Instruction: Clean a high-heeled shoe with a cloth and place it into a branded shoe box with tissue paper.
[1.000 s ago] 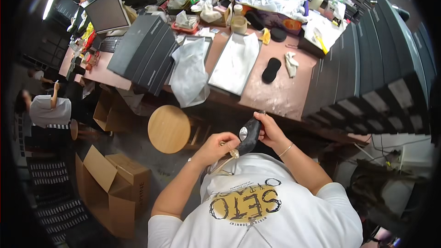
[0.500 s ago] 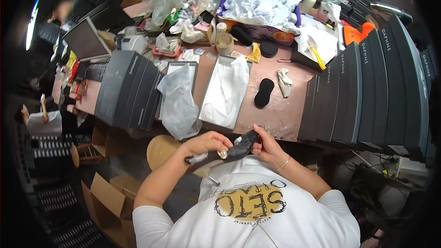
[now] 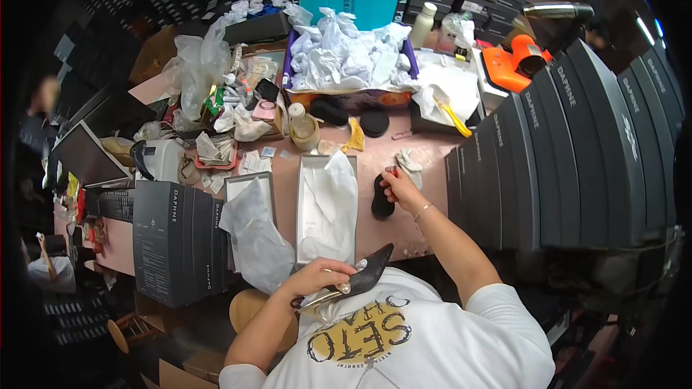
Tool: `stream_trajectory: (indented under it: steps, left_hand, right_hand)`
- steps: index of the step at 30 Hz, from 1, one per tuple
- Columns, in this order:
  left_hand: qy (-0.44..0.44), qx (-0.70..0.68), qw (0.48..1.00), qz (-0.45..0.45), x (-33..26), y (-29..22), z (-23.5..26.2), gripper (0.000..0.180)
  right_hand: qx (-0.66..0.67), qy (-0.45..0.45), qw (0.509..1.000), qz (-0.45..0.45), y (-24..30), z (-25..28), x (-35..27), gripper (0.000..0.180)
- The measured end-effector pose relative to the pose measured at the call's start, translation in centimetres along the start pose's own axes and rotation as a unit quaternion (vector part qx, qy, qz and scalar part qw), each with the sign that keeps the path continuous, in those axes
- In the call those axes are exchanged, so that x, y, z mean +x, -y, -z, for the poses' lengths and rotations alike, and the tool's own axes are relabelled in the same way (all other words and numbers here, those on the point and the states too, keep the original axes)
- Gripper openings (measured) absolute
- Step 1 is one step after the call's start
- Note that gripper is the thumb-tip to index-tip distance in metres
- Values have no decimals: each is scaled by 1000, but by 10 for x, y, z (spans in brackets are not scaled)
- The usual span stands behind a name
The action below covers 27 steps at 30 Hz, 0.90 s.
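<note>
A black pointed-toe high-heeled shoe (image 3: 373, 271) rests against my shirt, its toe aimed up to the right. My left hand (image 3: 323, 278) grips it around the heel end, and something pale shows inside its opening. Over the pink table my right hand (image 3: 404, 191) is closed on the far end of a black peanut-shaped shoe sponge (image 3: 383, 206), which lies on the tabletop. My fingers cover that end. Just beyond them a crumpled off-white cloth (image 3: 411, 161) lies on the table.
Left of the sponge stand an open shoebox (image 3: 300, 205) lined with white paper and another under tissue (image 3: 252, 227). Stacked dark shoeboxes (image 3: 537, 166) wall the right side; more (image 3: 173, 241) stand left. At the back sits a bin of crumpled paper (image 3: 414, 65), near a jar (image 3: 303, 132).
My right hand has let go of the shoe and reached forward to the black sponge. My left hand keeps hold of the shoe. The head view has shifted.
</note>
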State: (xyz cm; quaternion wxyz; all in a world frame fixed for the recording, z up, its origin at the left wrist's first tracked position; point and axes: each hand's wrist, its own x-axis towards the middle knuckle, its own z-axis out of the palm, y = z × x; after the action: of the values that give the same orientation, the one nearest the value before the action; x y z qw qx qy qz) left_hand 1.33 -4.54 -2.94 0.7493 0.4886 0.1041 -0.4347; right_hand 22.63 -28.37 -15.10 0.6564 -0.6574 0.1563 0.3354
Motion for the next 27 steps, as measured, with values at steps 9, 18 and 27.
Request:
stream_trajectory:
  steps: [9, 18, 27]
  left_hand:
    - [-56, -78, 995, -39, 11, -8, 5, 32]
    - [-13, -102, 994, 32, 35, -42, 9, 35]
    - [41, -40, 998, 15, 27, -36, 11, 38]
  right_hand:
    - [-516, -135, 821, 203, 58, 17, 137, 35]
    - [-588, -174, 771, 172, 16, 95, 152, 33]
    - [-315, -255, 872, 273, 12, 98, 105, 16]
